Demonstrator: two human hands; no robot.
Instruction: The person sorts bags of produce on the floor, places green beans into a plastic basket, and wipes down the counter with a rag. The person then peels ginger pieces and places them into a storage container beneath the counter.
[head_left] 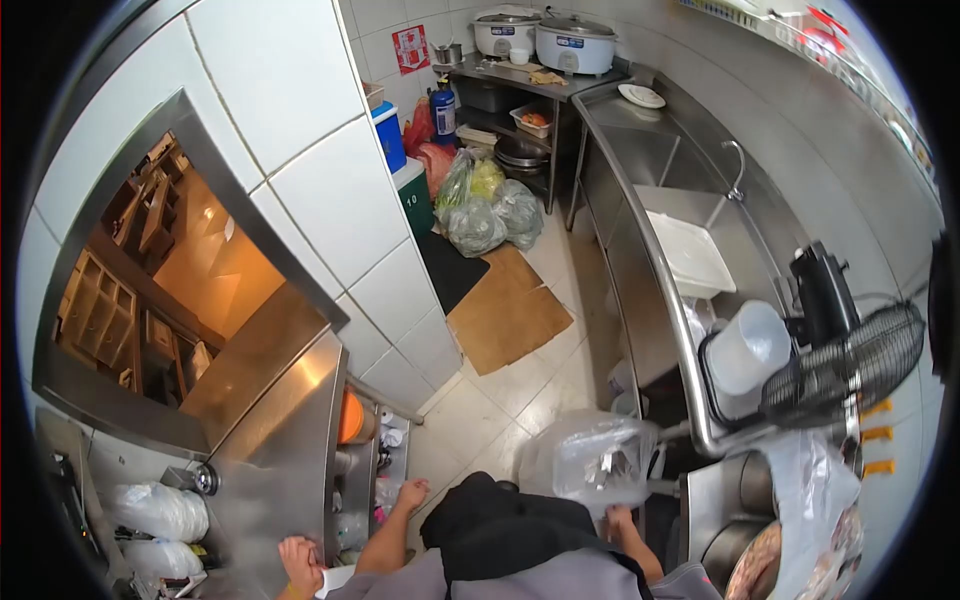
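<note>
My left hand (pixel 412 494) is held low, beside the shelf under the steel counter, its fingers loosely apart with nothing visible in them. On the other side of my black apron (pixel 500 530), my right hand (pixel 619 518) has its fingers closed at the lower edge of a clear plastic bag (pixel 570 455). The bag bulges in front of me, with something shiny and dark showing through it. Another person's hand (pixel 301 562) rests by the steel counter (pixel 270 480) at the lower left.
A long steel sink (pixel 655 255) runs along the right, holding a white tray (pixel 690 252). A fan (pixel 850 365) stands near its front end. Cardboard (pixel 508 312) lies on the floor, with filled bags (pixel 478 225) behind it. Steel pots (pixel 740 550) are at the lower right.
</note>
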